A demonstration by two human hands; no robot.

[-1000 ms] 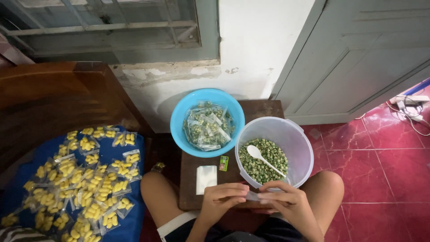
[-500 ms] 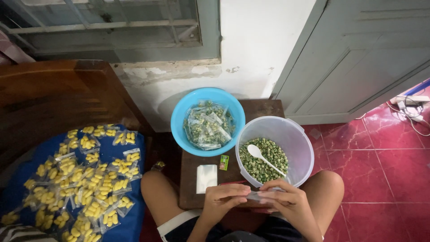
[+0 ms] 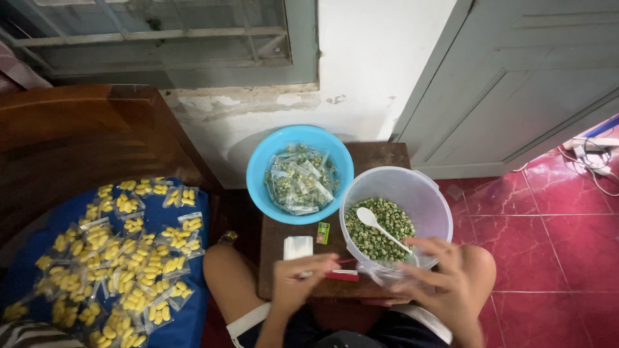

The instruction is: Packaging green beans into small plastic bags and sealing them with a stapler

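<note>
Head view: I keep both hands close at the front edge of the small wooden table (image 3: 374, 158). Left hand (image 3: 295, 283) and right hand (image 3: 445, 283) pinch a small clear plastic bag (image 3: 387, 270), which wants a level mouth beside the clear tub of green peas (image 3: 380, 229). Compared with before, the hands sit lower.

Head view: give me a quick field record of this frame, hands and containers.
left hand: over the small wooden table, fingers at a small clear bag, partly blurred
right hand: at the near rim of the clear tub
clear tub contents: green peas with a white spoon lying in them
blue bowl: behind-left of the tub, holds filled clear packets
on table: white pad, small green packet
left side: blue cloth covered with packets of yellow snacks
floor: red tiles
</note>
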